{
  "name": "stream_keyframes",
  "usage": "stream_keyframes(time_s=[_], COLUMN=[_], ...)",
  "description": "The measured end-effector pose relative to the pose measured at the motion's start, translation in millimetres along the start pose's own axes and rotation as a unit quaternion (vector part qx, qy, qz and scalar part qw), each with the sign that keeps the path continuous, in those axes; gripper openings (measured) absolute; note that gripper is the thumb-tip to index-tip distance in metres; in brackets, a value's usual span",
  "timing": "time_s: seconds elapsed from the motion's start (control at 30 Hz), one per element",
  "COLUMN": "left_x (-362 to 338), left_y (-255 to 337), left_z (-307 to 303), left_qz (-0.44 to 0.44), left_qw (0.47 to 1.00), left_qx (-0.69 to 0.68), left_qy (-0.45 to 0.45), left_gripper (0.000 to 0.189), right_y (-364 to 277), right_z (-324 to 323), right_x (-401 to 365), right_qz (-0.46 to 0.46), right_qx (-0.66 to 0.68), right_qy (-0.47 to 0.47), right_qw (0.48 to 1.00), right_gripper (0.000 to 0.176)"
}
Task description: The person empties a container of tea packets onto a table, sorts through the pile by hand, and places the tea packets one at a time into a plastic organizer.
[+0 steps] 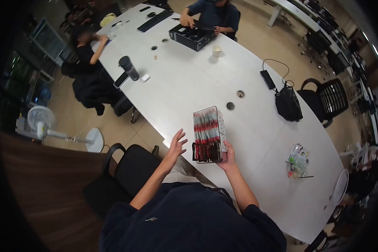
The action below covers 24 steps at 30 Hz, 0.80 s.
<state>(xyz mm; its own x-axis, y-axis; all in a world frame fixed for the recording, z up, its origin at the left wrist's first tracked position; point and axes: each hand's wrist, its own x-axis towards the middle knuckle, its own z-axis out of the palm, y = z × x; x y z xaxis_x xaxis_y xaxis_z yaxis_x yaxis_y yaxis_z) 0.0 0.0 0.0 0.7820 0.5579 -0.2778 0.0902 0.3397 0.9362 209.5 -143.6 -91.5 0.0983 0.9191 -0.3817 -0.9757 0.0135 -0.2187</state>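
My right hand (228, 157) grips the lower right side of an open box (221, 124) above the near edge of the white table. Inside the box stand several red and silver packets (206, 126) in a row, with dark red ones (208, 152) at the near end. What is printed on them is too blurred to read. My left hand (175, 148) is off the box's left side, fingers spread, holding nothing.
On the white table (180, 84) are a dark tumbler (129, 68), a white earbud case (145, 77), a paper cup (216, 51), a black pouch (288, 103) and a clear plastic bag (298, 161). Across it, a person handles a black case (192, 37). An office chair (132, 172) stands left.
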Motion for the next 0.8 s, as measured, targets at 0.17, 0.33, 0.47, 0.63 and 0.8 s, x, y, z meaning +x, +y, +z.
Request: stream_keyframes(time_s=[0.17,0.33,0.47,0.63,0.8], left_x=[67,159,204,238,265], left_y=[-14,-14,-12,-40,-71], left_z=[24,-30,-58,-82,-103], left_qz=[-0.097,-0.066,-0.026,-0.077,-0.092], left_qw=[0.994,0.995,0.996,0.969,0.920], left_qx=[-0.043,-0.010,0.008,-0.197,-0.334], left_qy=[-0.022,-0.072,-0.087,-0.131,-0.184], left_gripper=[0.089,0.085,0.082,0.075,0.067], right_y=[-2,12,20,31,39], right_z=[19,52,95,111,94], right_x=[-18,73,120,153,187], right_qz=[-0.137,-0.212,-0.251,-0.253,-0.273], right_qx=[-0.054,-0.102,-0.176,-0.289,-0.464], right_qy=[0.118,0.182,0.243,0.323,0.380], right_qw=[0.982,0.955,0.920,0.865,0.752], right_gripper=[0.049,0.051,0.061,0.073,0.076])
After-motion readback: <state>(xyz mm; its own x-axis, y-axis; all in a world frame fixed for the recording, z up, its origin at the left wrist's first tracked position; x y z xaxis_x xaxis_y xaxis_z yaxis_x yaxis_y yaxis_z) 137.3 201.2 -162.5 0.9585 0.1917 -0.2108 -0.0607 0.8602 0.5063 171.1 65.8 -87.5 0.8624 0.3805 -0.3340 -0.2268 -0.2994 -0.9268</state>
